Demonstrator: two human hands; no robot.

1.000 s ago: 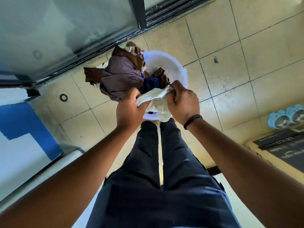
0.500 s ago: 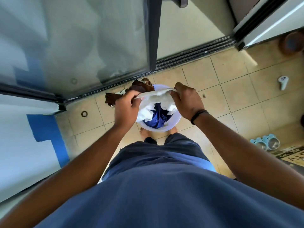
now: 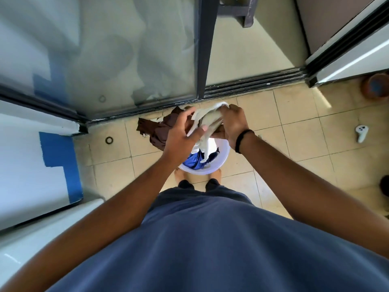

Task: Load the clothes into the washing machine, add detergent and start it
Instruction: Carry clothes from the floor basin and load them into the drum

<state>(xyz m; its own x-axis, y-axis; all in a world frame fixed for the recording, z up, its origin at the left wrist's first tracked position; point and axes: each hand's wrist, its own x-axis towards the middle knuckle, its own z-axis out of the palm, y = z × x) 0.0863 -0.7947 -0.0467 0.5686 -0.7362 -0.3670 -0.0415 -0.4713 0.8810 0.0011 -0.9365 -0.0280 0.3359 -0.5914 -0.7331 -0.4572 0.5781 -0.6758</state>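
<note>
A white plastic tub stands on the tiled floor just in front of my feet. A blue garment lies inside it. Above the tub I hold up a bundle of clothes: a white cloth and a brown garment that hangs off to the left. My left hand grips the bundle from the left, thumb across the white cloth. My right hand, with a black band on the wrist, grips the white cloth from the right.
A sliding glass door with a dark frame runs along the far side, its track on the floor. A white and blue surface stands at the left. A white controller lies on the tiles at right, a floor drain at left.
I have straightened up, so the tub looks smaller and farther below. Both hands have lifted the white cloth and brown garment higher out of the tub and bunched them together.
</note>
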